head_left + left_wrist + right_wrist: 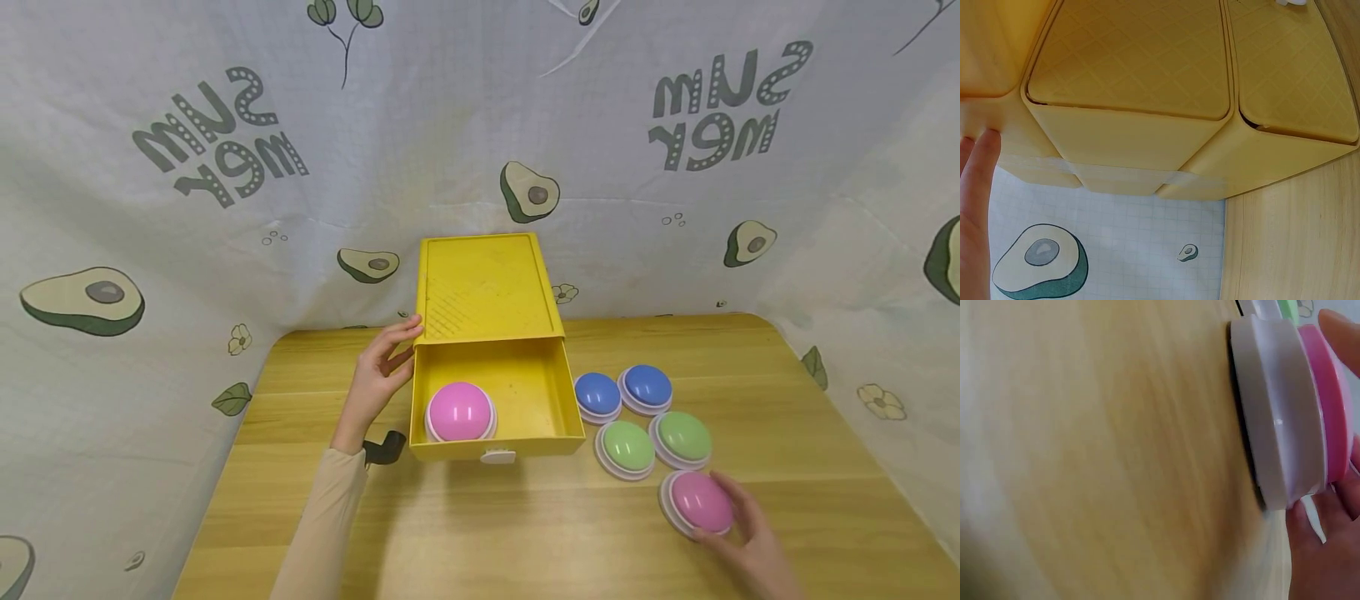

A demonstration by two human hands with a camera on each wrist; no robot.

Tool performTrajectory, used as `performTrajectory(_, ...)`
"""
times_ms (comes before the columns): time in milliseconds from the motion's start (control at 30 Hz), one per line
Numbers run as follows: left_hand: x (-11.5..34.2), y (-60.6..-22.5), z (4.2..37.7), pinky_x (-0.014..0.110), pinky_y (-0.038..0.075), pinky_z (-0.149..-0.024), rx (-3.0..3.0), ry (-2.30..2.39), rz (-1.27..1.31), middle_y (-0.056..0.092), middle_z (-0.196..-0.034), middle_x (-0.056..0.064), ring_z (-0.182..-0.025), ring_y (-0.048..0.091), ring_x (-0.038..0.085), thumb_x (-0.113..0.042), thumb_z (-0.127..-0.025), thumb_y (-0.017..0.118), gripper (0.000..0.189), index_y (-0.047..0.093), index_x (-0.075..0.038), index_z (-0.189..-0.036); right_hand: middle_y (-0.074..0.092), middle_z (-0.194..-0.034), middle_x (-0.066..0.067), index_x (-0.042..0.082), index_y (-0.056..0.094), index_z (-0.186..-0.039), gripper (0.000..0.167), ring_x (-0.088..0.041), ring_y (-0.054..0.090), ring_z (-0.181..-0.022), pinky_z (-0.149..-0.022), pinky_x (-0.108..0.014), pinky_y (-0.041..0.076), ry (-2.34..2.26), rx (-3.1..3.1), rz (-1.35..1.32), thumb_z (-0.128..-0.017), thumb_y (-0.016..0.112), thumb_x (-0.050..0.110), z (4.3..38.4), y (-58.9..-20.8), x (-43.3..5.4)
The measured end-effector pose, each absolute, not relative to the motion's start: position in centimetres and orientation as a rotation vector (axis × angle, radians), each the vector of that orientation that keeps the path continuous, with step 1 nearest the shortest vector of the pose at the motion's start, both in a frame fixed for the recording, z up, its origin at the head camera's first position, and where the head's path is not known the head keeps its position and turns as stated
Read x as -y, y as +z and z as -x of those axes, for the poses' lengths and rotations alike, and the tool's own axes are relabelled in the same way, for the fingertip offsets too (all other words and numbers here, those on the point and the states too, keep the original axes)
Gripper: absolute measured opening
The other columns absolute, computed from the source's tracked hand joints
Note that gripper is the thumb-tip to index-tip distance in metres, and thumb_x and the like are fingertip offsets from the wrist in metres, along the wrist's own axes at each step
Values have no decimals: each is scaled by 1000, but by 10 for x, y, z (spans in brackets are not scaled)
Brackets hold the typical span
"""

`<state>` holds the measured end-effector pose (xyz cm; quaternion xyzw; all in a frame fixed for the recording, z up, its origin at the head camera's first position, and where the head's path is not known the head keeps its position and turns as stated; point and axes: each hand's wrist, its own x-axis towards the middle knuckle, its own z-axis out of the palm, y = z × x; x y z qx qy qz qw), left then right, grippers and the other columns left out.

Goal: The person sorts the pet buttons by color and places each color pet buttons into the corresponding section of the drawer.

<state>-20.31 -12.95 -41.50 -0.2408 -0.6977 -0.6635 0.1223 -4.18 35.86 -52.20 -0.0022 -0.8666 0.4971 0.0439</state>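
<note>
My right hand (750,542) grips a pink dome button (701,502) on a white round base by its edges, low at the right of the wooden table. In the right wrist view its white base (1279,412) stands side-on close to the tabletop. My left hand (378,379) rests its fingertips on the left side of a yellow drawer unit (487,292), fingers (982,181) fairly straight. The unit's top drawer (528,392) is pulled out, and a second pink dome button (460,412) lies in its front left corner.
Right of the drawer stand two blue dome buttons (597,395) and two green ones (628,446), close together. Below the opened drawer, the left wrist view shows two closed drawers (1135,56). A patterned cloth (600,108) hangs behind the table (465,542).
</note>
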Motion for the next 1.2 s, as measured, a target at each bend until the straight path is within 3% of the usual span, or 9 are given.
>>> performTrajectory(100, 132, -422, 207, 38, 44, -99, 2025, -1939, 714, 47, -139, 15, -130, 43, 21, 23, -82, 58, 42, 54, 13, -123, 26, -126, 34, 14, 22, -153, 88, 22, 23, -110, -103, -6, 8, 1482, 2665, 24, -81, 70, -3, 43, -525, -358)
performTrajectory(200, 132, -424, 208, 37, 44, -99, 2013, -1929, 730, 48, -139, 13, -130, 43, 21, 21, -83, 59, 41, 55, 11, -123, 27, -125, 35, 13, 25, -152, 87, 23, 26, -109, -89, 4, 16, 1454, 2661, 20, -80, 71, -4, 45, -526, -358)
performTrajectory(400, 132, -425, 209, 38, 45, -98, 1995, -1925, 748, 48, -139, 13, -130, 43, 24, 19, -84, 60, 40, 55, 11, -123, 31, -124, 33, 15, 29, -151, 83, 22, 29, -107, -86, 3, 22, 1512, 2648, 100, -82, 71, -1, 43, -525, -359)
performTrajectory(633, 131, -424, 208, 38, 44, -99, 2009, -1944, 739, 48, -140, 9, -131, 43, 21, 20, -84, 58, 41, 54, 11, -124, 33, -128, 29, 20, 27, -152, 79, 18, 29, -109, -85, 2, 21, 1576, 2666, 211, -87, 70, 8, 40, -521, -362)
performTrajectory(767, 132, -425, 209, 38, 44, -99, 2006, -1939, 735, 48, -140, 11, -130, 43, 22, 20, -84, 59, 41, 55, 11, -123, 34, -129, 30, 21, 26, -152, 77, 17, 30, -112, -86, 2, 23, 1590, 2646, 199, -88, 68, 7, 38, -514, -364)
performTrajectory(900, 131, -425, 209, 38, 45, -98, 2000, -1926, 740, 48, -139, 13, -130, 43, 23, 18, -84, 61, 40, 55, 11, -123, 39, -132, 30, 14, 30, -150, 75, 17, 33, -116, -94, 0, 23, 1668, 2532, 84, -86, 64, -7, 41, -505, -365)
performTrajectory(1000, 131, -425, 209, 38, 45, -98, 1995, -1925, 744, 48, -139, 15, -130, 44, 24, 18, -84, 61, 39, 55, 11, -122, 44, -132, 25, 9, 33, -148, 75, 14, 35, -120, -101, -3, 19, 1818, 2395, 4, -83, 61, -17, 44, -496, -364)
performTrajectory(1200, 131, -424, 208, 37, 45, -99, 2001, -1932, 738, 48, -139, 12, -130, 43, 22, 18, -84, 60, 39, 54, 12, -123, 46, -135, 19, 8, 33, -148, 75, 10, 36, -124, -104, -5, 17, 1981, 2263, -57, -82, 57, -21, 48, -474, -360)
